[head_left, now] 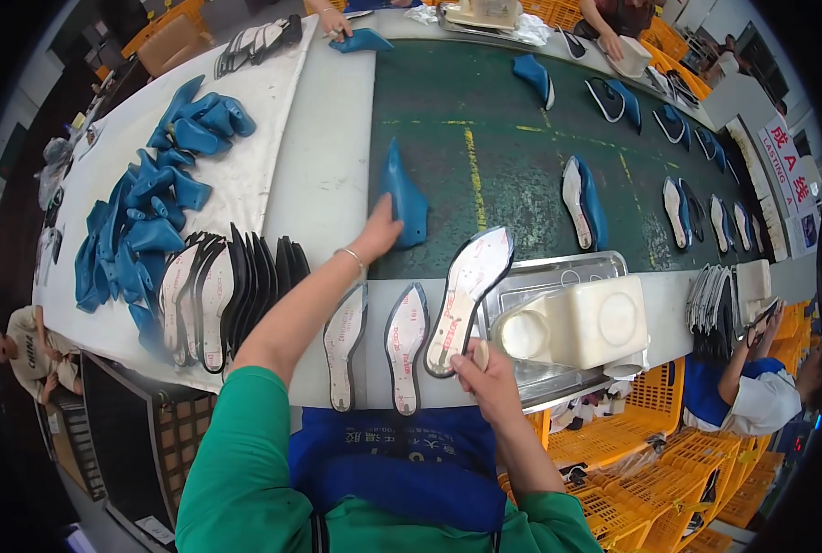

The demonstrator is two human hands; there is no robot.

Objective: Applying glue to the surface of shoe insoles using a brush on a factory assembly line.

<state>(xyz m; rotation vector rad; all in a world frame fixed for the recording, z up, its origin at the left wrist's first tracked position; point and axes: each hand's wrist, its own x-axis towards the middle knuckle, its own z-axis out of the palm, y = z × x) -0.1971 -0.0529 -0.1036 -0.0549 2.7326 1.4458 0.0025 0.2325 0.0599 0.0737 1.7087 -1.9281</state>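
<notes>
My left hand (379, 230) reaches forward and touches a blue shoe upper (403, 198) standing on the dark green conveyor belt (521, 175). Whether the fingers grip it is hard to tell. My right hand (486, 370) is closed on a small brush handle at the heel of a white insole (466, 293) that tilts up across the belt's near edge. Two more insoles (405, 336) lie flat on the grey bench in front of me, between my arms.
A metal tray (558, 272) holding a white plastic container (581, 324) sits right of my hand. Stacked insoles (222, 290) and a pile of blue uppers (143, 221) lie left. More uppers with insoles ride the belt (584, 203). Other people work nearby; orange crates (632, 433) stand below.
</notes>
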